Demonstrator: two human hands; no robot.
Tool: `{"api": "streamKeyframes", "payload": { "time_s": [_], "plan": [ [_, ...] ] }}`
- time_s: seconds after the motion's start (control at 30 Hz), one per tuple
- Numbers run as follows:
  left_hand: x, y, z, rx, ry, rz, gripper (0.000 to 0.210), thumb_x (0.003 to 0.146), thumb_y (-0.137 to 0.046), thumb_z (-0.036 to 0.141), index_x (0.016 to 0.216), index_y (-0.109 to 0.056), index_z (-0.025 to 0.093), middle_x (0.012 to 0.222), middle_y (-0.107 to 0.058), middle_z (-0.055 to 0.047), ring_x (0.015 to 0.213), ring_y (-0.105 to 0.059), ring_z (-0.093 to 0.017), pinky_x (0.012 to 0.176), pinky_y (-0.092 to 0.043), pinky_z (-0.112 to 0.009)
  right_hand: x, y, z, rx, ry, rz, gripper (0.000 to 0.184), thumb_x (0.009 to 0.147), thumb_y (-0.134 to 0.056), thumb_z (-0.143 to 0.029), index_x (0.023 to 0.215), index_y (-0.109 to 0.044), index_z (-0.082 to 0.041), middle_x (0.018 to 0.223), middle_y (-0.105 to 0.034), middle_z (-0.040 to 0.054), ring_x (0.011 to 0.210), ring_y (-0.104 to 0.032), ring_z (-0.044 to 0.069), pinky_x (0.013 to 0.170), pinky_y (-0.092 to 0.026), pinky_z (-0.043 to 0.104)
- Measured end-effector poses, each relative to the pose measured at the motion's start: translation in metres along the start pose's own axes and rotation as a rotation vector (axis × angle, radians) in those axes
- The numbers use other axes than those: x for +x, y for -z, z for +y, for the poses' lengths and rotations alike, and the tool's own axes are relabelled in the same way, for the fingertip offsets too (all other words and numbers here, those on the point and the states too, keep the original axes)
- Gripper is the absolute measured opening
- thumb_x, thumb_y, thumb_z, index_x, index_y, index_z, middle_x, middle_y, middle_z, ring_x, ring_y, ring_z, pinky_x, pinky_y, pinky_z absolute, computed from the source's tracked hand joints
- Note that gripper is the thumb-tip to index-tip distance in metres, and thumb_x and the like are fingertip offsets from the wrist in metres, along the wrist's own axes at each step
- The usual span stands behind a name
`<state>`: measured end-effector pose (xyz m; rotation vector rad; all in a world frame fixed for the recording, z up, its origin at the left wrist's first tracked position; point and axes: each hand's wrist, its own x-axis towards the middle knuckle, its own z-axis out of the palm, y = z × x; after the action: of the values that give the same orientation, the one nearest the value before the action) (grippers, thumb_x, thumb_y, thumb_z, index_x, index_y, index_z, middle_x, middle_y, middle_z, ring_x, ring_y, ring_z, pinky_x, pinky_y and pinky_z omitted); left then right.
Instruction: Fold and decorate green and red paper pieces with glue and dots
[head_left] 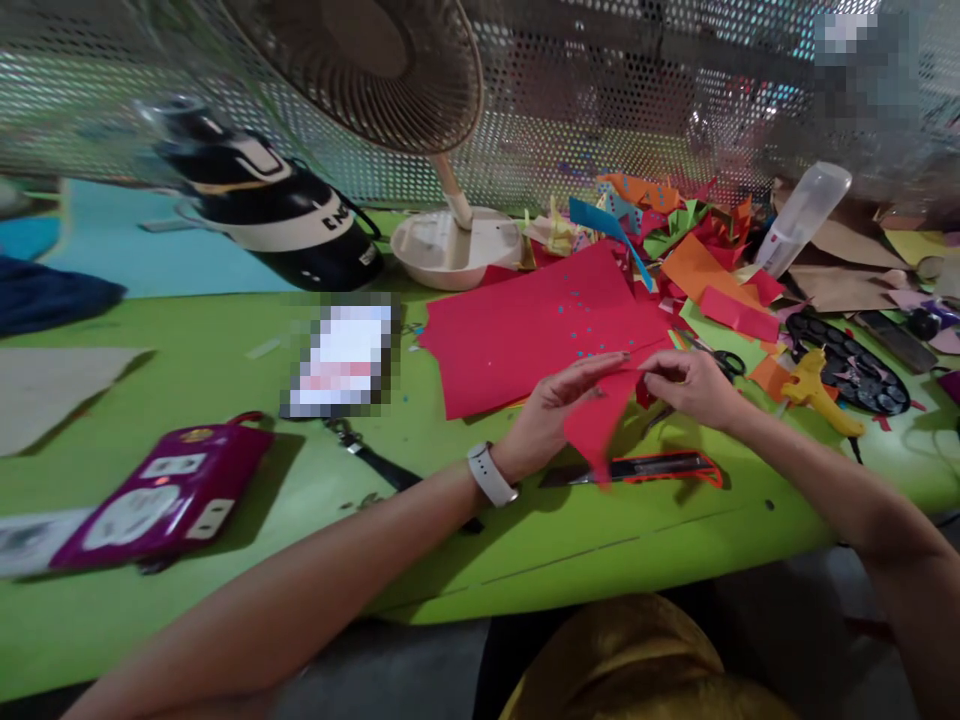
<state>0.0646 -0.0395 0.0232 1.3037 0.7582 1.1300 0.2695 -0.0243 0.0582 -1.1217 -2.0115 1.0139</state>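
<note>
A small cut piece of red paper (599, 430) is between my two hands above the table. My left hand (551, 420), with a white watch band at the wrist, holds the piece with its fingers stretched along the upper edge and its thumb behind. My right hand (694, 388) pinches the paper's far right corner between thumb and fingers. Just beyond lie large red sheets (517, 330) sprinkled with blue specks. Below the held piece rests a box cutter (660, 467) with an orange-edged handle. Scissors (727, 363) lie partly hidden behind my right hand.
Paper scraps (675, 215) pile up at the back right, near a yellow glue gun (817, 390) and a black tray (851, 365). A fan (450, 245), a black bottle (300, 225), a phone (341, 355) and a purple power strip (169, 490) stand or lie leftward.
</note>
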Motion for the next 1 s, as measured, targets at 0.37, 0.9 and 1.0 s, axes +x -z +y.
{"api": "streamKeyframes", "payload": {
  "time_s": [0.37, 0.9, 1.0],
  "plan": [
    [0.001, 0.003, 0.002, -0.111, 0.202, 0.164, 0.041, 0.079, -0.07, 0.057, 0.098, -0.076, 0.021, 0.099, -0.076, -0.006, 0.086, -0.068, -0.019, 0.07, -0.053, -0.026, 0.004, 0.01, 0.016, -0.371, 0.43, 0.503, 0.027, 0.094, -0.05, -0.03, 0.1, -0.076, -0.023, 0.077, -0.07, 0.0053, 0.07, -0.064, 0.017, 0.066, -0.054, 0.032],
    [-0.003, -0.001, 0.008, -0.056, 0.197, 0.01, 0.033, 0.069, -0.084, 0.043, 0.091, -0.076, 0.02, 0.088, -0.077, -0.005, 0.077, -0.069, -0.016, 0.076, -0.056, -0.029, 0.003, 0.009, 0.017, -0.244, 0.406, 0.453, 0.027, 0.094, -0.052, -0.031, 0.104, -0.076, -0.022, 0.077, -0.07, 0.0053, 0.067, -0.063, 0.017, 0.066, -0.053, 0.033],
    [-0.004, 0.0, 0.007, 0.031, 0.126, 0.051, 0.028, 0.068, -0.083, 0.045, 0.078, -0.076, 0.02, 0.083, -0.077, -0.006, 0.074, -0.069, -0.017, 0.073, -0.056, -0.031, 0.002, 0.01, 0.014, -0.261, 0.401, 0.432, 0.029, 0.094, -0.05, -0.03, 0.106, -0.075, -0.023, 0.076, -0.07, 0.005, 0.067, -0.063, 0.017, 0.067, -0.053, 0.034]
  ]
}}
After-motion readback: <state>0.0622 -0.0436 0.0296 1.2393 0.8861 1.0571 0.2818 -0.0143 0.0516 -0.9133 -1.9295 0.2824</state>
